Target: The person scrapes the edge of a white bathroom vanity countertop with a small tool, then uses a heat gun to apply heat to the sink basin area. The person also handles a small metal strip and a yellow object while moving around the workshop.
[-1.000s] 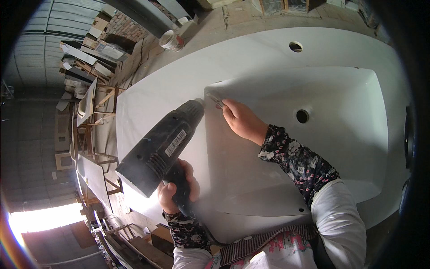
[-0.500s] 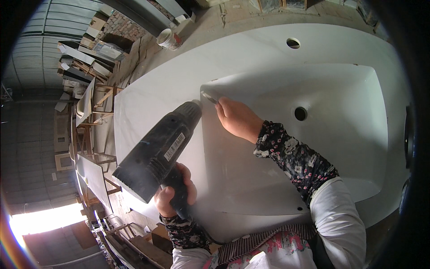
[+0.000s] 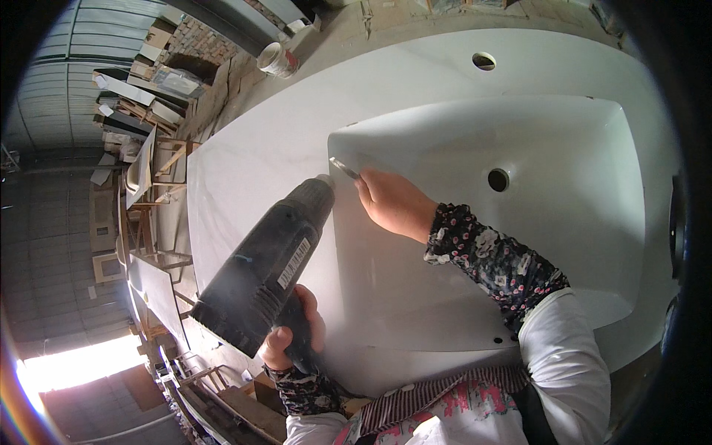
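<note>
My left hand is wrapped round the handle of a black heat gun. Its nozzle points up and right at the basin's left rim, close to the upper left corner. In my right hand is a slim metal blade tool, pinched in the fingers; its tip lies at that same rim, just above the nozzle. Whether the tip touches the rim I cannot tell. Both hands are over a white washbasin countertop with a sunken, angular basin. Small dark specks show along the basin's edge.
The basin has a round drain hole, and a tap hole pierces the far rim. A white bucket stands on the floor beyond. Frames and panels stand at the left, with stacked boards farther back.
The blade tool's tip has slid slightly nearer to me along the basin's left rim. The heat gun's nozzle has shifted a little the same way, while the whole view has tilted slightly.
</note>
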`<state>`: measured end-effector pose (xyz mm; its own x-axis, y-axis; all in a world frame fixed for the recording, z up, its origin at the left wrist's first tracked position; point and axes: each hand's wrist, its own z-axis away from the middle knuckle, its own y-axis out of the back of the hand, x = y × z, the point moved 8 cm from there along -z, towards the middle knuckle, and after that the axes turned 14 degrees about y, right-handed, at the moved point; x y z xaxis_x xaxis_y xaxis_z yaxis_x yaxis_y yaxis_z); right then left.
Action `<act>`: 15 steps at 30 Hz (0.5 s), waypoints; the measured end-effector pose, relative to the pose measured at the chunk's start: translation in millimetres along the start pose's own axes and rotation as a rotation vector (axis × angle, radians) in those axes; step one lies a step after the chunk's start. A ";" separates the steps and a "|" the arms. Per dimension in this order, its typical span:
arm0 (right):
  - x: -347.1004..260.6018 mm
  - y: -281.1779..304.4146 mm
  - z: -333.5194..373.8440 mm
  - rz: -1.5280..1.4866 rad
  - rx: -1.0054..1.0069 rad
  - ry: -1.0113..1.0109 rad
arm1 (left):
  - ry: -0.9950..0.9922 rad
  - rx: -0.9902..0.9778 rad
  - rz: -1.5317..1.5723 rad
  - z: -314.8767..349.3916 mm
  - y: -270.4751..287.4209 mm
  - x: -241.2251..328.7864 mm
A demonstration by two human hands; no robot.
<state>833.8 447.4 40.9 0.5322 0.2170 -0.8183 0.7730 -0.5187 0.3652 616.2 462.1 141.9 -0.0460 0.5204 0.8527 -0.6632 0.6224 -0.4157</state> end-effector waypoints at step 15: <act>2.2 -14.1 8.3 -0.111 -0.136 -0.181 | 0.020 -0.024 0.071 19.9 13.5 -10.5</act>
<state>821.2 448.3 30.3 0.3805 0.1083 -0.9184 0.8692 -0.3810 0.3152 592.9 453.4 133.6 -0.0766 0.5751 0.8145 -0.6411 0.5973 -0.4820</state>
